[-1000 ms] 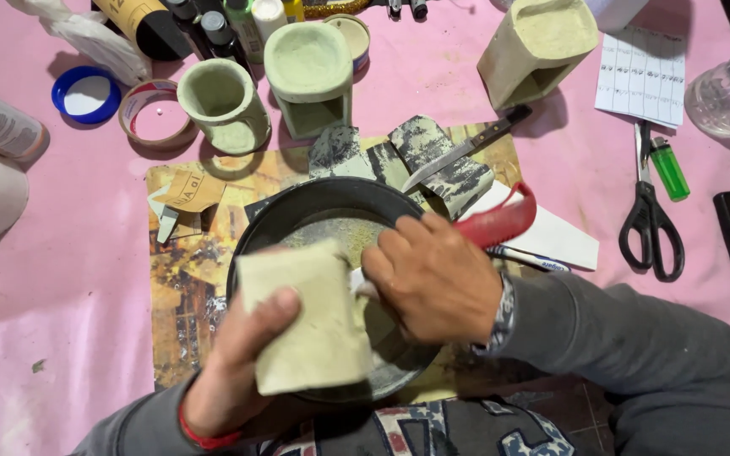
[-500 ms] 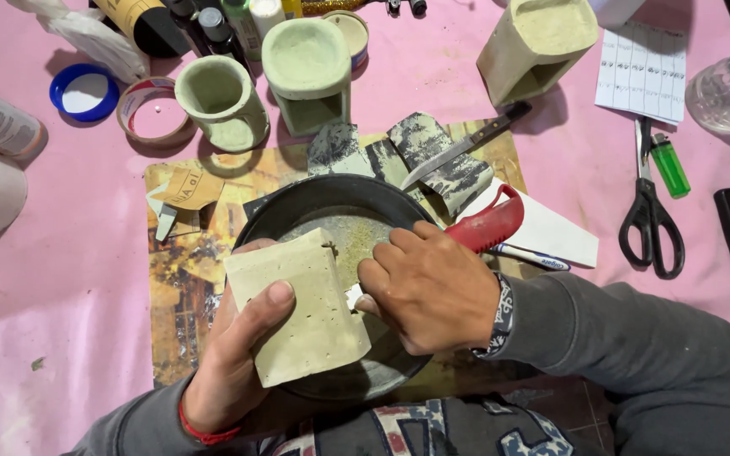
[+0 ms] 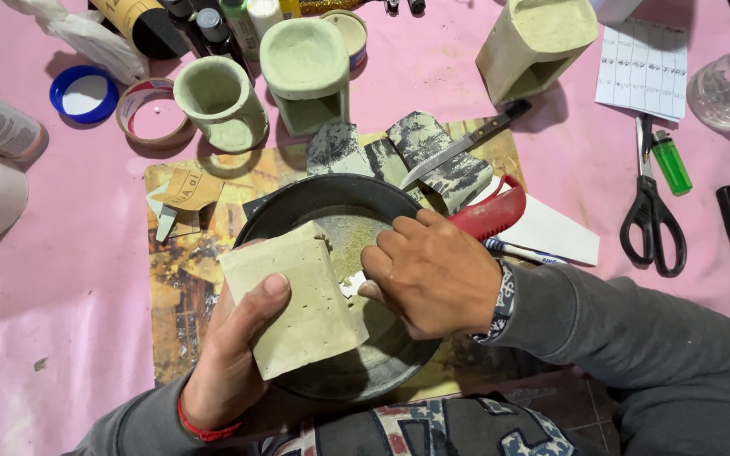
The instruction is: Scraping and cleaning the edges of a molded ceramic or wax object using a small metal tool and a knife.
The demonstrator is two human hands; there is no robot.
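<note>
A: Where is the pale block?

B: The squarish beige block [image 3: 297, 308] sits in the left hand [image 3: 234, 363], held above the near-left part of the black round pan [image 3: 314, 203]. The thumb lies across its near face and the fingers close around it from below, so that hand is clamped on the block.

A: And the other hand?

B: The right hand [image 3: 433, 274] rests over the pan, fingers curled together, pinching a small whitish scrap [image 3: 352, 285] against the block's right side. I cannot tell what the scrap is.

A: What does the pan rest on?

B: A printed brownish mat [image 3: 187, 279] on the pink desk [image 3: 69, 279], near the desk's near edge. The pan's red handle [image 3: 492, 215] points toward the right.

A: What else is close?

B: Just beyond the pan lie grey-stained scraps of paper [image 3: 433, 152] with a knife [image 3: 466, 143] across them. Farther back stand 3 green-grey cast pieces: a round cup [image 3: 217, 101], a square burner-shaped one [image 3: 306, 72] and a taller one [image 3: 538, 42] toward the far right. Black-handled scissors [image 3: 652, 211] and a green lighter [image 3: 671, 162] lie by the right edge; a roll of tape [image 3: 149, 110] and a blue lid [image 3: 84, 93] sit far left.
</note>
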